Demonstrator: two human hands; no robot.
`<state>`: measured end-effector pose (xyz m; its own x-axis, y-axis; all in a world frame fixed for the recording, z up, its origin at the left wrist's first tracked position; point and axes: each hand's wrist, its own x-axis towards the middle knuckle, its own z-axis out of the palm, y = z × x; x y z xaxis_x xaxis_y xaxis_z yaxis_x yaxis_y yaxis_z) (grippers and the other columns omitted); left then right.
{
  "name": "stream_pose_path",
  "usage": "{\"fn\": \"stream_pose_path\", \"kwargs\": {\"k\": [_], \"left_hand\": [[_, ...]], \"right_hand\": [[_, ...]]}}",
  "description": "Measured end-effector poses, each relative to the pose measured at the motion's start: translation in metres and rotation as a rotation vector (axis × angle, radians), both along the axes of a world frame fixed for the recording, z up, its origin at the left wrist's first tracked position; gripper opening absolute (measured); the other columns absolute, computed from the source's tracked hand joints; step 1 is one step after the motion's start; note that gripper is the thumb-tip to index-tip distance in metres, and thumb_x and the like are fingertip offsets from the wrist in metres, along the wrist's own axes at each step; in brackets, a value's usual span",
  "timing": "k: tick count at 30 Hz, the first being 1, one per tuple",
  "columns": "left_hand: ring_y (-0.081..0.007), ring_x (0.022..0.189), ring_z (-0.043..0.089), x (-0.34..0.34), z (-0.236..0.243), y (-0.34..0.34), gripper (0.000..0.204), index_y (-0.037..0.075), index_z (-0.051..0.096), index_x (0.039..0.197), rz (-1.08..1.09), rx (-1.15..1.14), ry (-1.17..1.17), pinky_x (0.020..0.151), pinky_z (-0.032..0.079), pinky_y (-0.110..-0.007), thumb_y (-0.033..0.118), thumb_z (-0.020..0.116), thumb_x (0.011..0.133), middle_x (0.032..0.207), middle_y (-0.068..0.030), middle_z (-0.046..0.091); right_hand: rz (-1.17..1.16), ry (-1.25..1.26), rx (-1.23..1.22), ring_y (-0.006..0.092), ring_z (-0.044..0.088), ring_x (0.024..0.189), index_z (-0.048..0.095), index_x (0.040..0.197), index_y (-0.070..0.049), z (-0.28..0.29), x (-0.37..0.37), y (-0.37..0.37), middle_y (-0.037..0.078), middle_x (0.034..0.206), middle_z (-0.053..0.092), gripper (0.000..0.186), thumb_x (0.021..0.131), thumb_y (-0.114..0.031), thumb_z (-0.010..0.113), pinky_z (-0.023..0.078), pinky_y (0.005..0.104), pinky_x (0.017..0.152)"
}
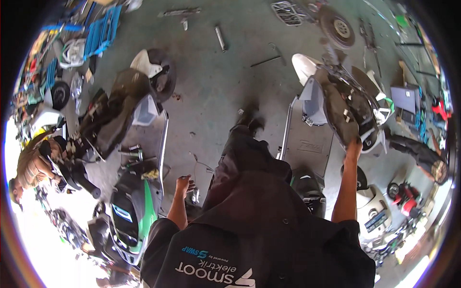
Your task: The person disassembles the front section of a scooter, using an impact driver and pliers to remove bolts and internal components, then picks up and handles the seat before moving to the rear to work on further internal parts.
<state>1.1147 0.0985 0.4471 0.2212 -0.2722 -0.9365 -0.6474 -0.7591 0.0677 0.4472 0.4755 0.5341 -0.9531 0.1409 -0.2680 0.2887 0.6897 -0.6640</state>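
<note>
My right hand [354, 146] is at the near end of a partly stripped scooter's dark inner front panel [338, 113], its fingers closed at the panel's edge. This scooter has a white front fender [303, 68] and a flat grey footboard [305, 144]. Low at my left side, my left hand [184, 185] hangs with loosely bent fingers and nothing visible in it. To its left is a second stripped scooter with a dark front panel [117, 113] and a black and green seat section [129, 213].
I stand between both scooters, one leg forward. On the floor ahead lie a metal tube [220, 38], a T-shaped tool [266, 61] and a loose wheel [337, 28]. One person [36, 165] bends at far left; another [422, 156] is at far right. A blue rack [103, 31] stands back left.
</note>
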Motion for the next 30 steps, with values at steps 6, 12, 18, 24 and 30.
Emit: {"fn": "stream_pose_path", "kwargs": {"k": [6,12,18,24,30], "left_hand": [[-0.0218,0.07,0.071,-0.054,-0.02,0.015,0.036,0.0,0.063,0.114,-0.008,-0.042,0.175,0.06,0.057,-0.035,0.032,0.065,0.097,0.088,-0.0129,0.072],[-0.022,0.075,0.072,-0.121,-0.028,-0.002,0.043,-0.001,0.063,0.116,0.083,-0.147,0.4,0.064,0.057,-0.033,0.037,0.067,0.097,0.093,-0.015,0.073],[-0.0221,0.076,0.073,-0.107,-0.029,-0.02,0.041,-0.002,0.063,0.116,0.093,-0.101,0.275,0.063,0.057,-0.033,0.035,0.066,0.098,0.093,-0.0149,0.073],[-0.0224,0.074,0.073,-0.093,-0.03,-0.026,0.035,-0.002,0.065,0.111,0.022,-0.017,0.133,0.063,0.058,-0.033,0.03,0.064,0.098,0.09,-0.0148,0.073],[-0.022,0.075,0.073,-0.106,-0.034,-0.055,0.043,-0.002,0.065,0.115,0.043,-0.074,0.271,0.063,0.057,-0.032,0.037,0.064,0.099,0.092,-0.0157,0.074]], "right_hand": [[-0.053,-0.144,-0.085,0.0247,0.062,0.103,0.058,0.128,0.01,0.042,0.019,0.006,0.016,0.115,0.066,0.047,0.097,-0.025,0.058,0.048,0.0375,0.092],[-0.048,-0.2,-0.224,0.0257,0.059,0.113,0.055,0.133,0.001,0.076,0.034,0.03,0.012,0.124,0.061,0.046,0.094,-0.023,0.063,0.047,0.039,0.098],[-0.115,-0.273,-0.267,0.0263,0.06,0.115,0.052,0.137,0.004,0.105,0.054,0.039,0.016,0.132,0.059,0.047,0.096,-0.018,0.06,0.047,0.0388,0.102],[-0.163,-0.279,-0.295,0.0255,0.06,0.117,0.051,0.139,0.002,0.102,0.054,0.035,0.013,0.133,0.06,0.05,0.095,-0.018,0.064,0.047,0.038,0.103],[-0.169,-0.316,-0.26,0.0259,0.059,0.118,0.052,0.137,0.001,0.094,0.032,0.022,0.014,0.132,0.06,0.048,0.095,-0.02,0.064,0.047,0.0383,0.102]]}}
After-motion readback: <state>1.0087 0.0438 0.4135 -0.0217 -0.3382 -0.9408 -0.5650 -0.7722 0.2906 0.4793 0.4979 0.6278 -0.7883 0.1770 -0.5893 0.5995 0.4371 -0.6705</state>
